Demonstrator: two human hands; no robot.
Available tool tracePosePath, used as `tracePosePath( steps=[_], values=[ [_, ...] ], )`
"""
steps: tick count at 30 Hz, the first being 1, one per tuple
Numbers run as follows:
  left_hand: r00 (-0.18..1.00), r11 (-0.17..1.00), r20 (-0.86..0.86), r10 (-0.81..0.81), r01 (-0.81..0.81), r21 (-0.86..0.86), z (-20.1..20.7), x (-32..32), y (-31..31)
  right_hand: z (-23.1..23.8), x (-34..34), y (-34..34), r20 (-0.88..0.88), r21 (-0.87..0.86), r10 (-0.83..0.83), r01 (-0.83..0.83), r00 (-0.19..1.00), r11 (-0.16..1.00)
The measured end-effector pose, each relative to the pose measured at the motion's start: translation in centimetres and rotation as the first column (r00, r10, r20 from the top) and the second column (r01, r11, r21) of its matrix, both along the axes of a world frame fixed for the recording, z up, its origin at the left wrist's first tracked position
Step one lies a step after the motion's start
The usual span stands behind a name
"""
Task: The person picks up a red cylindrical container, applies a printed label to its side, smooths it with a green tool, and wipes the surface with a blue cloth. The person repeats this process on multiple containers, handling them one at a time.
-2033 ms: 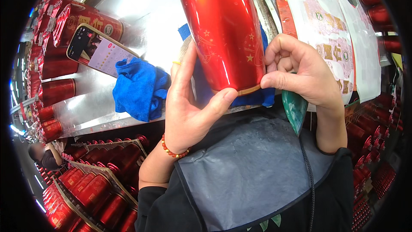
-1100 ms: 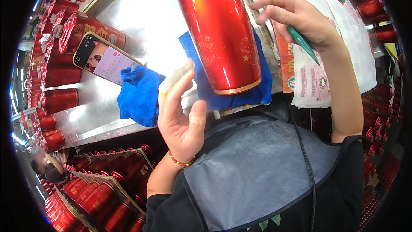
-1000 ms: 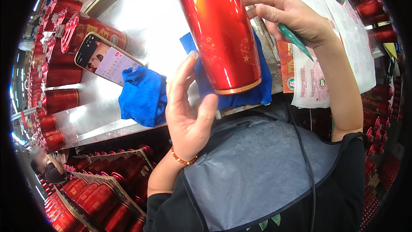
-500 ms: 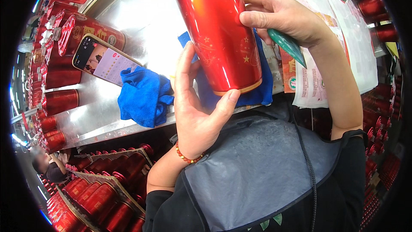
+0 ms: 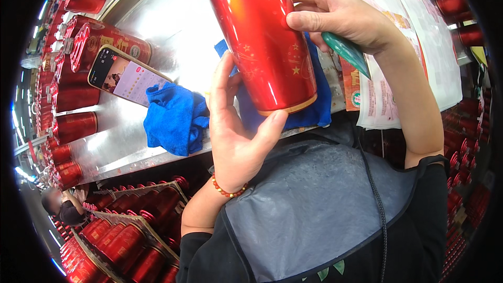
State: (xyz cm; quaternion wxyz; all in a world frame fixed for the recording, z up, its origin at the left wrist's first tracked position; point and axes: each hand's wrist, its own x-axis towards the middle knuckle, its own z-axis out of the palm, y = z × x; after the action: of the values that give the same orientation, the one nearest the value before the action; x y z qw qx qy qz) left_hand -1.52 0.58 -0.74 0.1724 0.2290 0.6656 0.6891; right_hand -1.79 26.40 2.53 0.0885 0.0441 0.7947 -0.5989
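Over the metal table [image 5: 178, 15], a red canister [image 5: 262, 42] is lying tilted above a flat blue cloth [image 5: 324, 91], its gold-edged end pointing toward the person. The left hand [image 5: 233, 136] is clamping that lower end: the thumb is pressing close to the gold edge, the fingers are bearing on the left side, and thumb and forefinger are standing well apart. The right hand [image 5: 346, 21] is touching the right side higher up with thumb and forefinger, slightly apart, and is also clasping a green scraper [image 5: 343, 52], whose point is jutting down to the right. Just beside the left hand, a blue rag [image 5: 175, 120] is lying bunched, covering one end of a phone [image 5: 128, 76]. Beyond the scraper, paper sheets [image 5: 432, 47] are lying in layers. More canisters [image 5: 123, 243] are filling the lower left in rows, near another person [image 5: 70, 212].
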Motion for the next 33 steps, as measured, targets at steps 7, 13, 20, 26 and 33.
tracePosePath(
  steps=[7, 13, 20, 26, 33],
  values=[
    [0.879, 0.996, -0.475, 0.029, -0.065, -0.058, -1.5, 0.2, -3.7, 0.3, -0.9, 1.1, 0.049, -0.100, 0.025, -0.020, 0.999, 0.995],
    [0.592, 0.977, -0.805, -0.030, -0.154, -0.150, -0.4, 0.7, -3.1, -1.3, -2.4, 1.4, 0.055, -0.232, 0.062, -0.047, 0.997, 0.972],
    [0.445, 0.983, -0.896, -0.003, -0.161, -0.083, -0.7, 0.2, -2.2, -1.5, -2.5, 1.0, 0.037, -0.236, 0.022, -0.013, 0.999, 0.972],
    [0.345, 0.988, -0.938, -0.029, -0.130, -0.079, -0.3, -0.2, -1.7, 1.1, -2.5, 0.4, 0.059, -0.095, 0.045, -0.039, 0.997, 0.995],
    [0.303, 0.991, -0.948, -0.093, -0.067, -0.119, 0.2, -0.5, -1.7, 0.3, -3.0, 1.7, -0.044, 0.064, 0.033, -0.030, 0.998, 0.997]
  ],
)
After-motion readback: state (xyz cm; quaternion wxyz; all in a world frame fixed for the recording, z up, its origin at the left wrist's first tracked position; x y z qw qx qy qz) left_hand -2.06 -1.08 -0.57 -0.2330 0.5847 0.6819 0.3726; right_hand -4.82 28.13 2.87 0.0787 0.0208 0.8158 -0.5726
